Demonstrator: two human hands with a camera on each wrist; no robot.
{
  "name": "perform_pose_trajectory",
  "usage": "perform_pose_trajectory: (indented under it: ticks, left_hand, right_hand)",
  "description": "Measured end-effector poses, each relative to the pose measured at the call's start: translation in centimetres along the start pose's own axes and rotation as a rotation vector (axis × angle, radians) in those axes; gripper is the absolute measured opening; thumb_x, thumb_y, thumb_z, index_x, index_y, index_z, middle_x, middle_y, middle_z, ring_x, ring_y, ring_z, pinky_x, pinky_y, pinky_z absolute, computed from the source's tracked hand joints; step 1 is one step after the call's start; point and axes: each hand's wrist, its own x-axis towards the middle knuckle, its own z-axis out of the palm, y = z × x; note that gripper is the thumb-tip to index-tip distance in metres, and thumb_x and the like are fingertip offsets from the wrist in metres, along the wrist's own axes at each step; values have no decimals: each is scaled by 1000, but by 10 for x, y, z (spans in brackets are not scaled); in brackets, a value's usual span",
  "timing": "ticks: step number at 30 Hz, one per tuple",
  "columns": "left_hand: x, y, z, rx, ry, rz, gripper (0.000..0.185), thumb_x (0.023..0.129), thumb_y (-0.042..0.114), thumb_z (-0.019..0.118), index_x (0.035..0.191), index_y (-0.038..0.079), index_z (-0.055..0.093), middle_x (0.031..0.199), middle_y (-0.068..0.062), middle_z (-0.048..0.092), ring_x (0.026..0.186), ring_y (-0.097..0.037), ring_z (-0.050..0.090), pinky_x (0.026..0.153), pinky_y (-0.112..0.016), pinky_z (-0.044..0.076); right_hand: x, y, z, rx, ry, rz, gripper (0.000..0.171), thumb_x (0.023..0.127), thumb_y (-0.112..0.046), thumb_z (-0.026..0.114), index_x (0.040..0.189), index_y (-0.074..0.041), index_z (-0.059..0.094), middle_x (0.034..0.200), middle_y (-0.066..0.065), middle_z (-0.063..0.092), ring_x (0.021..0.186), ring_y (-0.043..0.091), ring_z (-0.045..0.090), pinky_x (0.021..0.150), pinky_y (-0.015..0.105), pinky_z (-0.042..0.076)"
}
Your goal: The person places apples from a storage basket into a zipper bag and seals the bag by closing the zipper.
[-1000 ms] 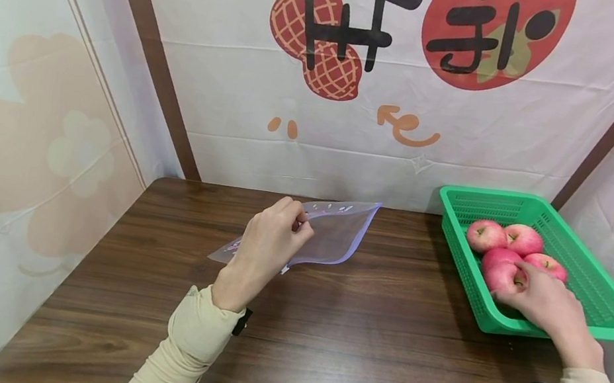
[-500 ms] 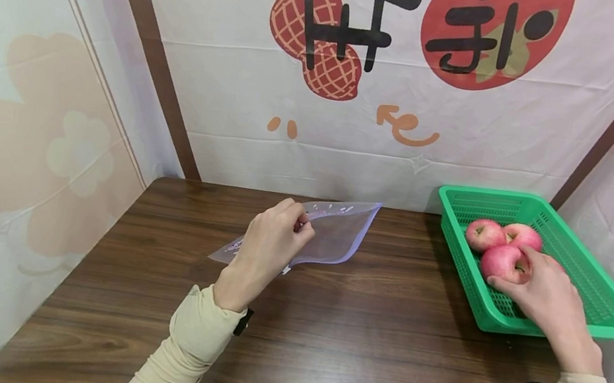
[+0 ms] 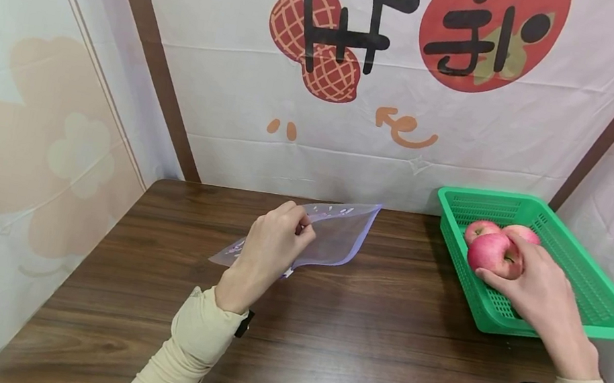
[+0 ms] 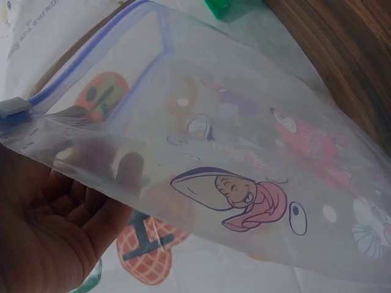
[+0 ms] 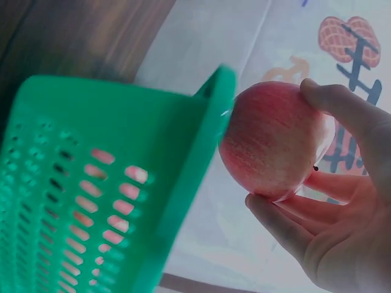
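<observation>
Right of centre in the head view, the right hand grips an apple with fingers curled round it, raised above the green basket (two more apples lie inside). At frame centre, the left hand pinches the zip edge of a clear bag above the desk.

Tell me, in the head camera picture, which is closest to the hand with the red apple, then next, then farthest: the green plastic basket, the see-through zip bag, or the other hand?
1. Green plastic basket: right under and beside the right hand, which holds the red apple.
2. See-through zip bag: table middle, leftward.
3. Left hand: farthest left, pinching the bag.
</observation>
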Motion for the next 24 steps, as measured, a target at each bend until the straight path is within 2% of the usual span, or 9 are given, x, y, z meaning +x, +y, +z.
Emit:
perform_pose_trajectory:
  ticks: [4,7,12,15,19,22,24]
  left_hand:
    - [0,1,0,-3,-3,4,9,75,1,67,70,6,62,69,-6,60,55,-18,55,52,-36,49]
    - [0,2,0,2,-9,7,10,75,2,68,70,7,62,68,-5,59,55,-18,55,52,-36,49]
    - [0,3,0,3,-18,11,11,76,2,68,70,8,61,68,-3,57,55,-18,54,52,-36,49]
    - [0,3,1,1,-21,21,12,77,2,68,70,8,60,67,-3,56,54,-17,53,51,-36,48]
    - [0,5,2,5,-19,28,13,76,3,68,69,8,60,67,-3,57,54,-18,54,51,-37,48]
    - [0,7,2,5,-23,25,12,76,3,68,69,9,60,68,-3,58,55,-19,55,52,-37,49]
    - [0,8,2,5,-24,23,12,76,3,68,69,9,60,69,-2,58,56,-19,56,53,-38,50]
  right_hand:
    - [1,-11,1,-7,47,-46,58,70,-30,88,115,-11,58,79,7,51,74,24,47,59,36,36]
    - [2,-19,2,6,59,-71,55,70,-30,88,113,-12,58,78,5,50,70,22,47,57,34,36]
    - [3,-35,2,27,62,-101,66,73,-33,86,128,-10,57,85,5,52,77,19,47,61,36,35]
    - [4,-46,3,41,59,-131,75,74,-32,86,136,-5,53,87,8,55,87,22,49,65,41,41]
    - [7,-60,6,66,47,-148,79,74,-31,86,139,-3,51,108,14,61,99,29,51,75,50,50]
    - [8,-69,8,78,51,-168,80,74,-30,86,140,-3,51,128,17,59,104,30,52,82,52,51]
    - [9,-74,9,89,53,-178,80,73,-30,86,140,-4,51,133,17,57,107,30,53,84,53,52]
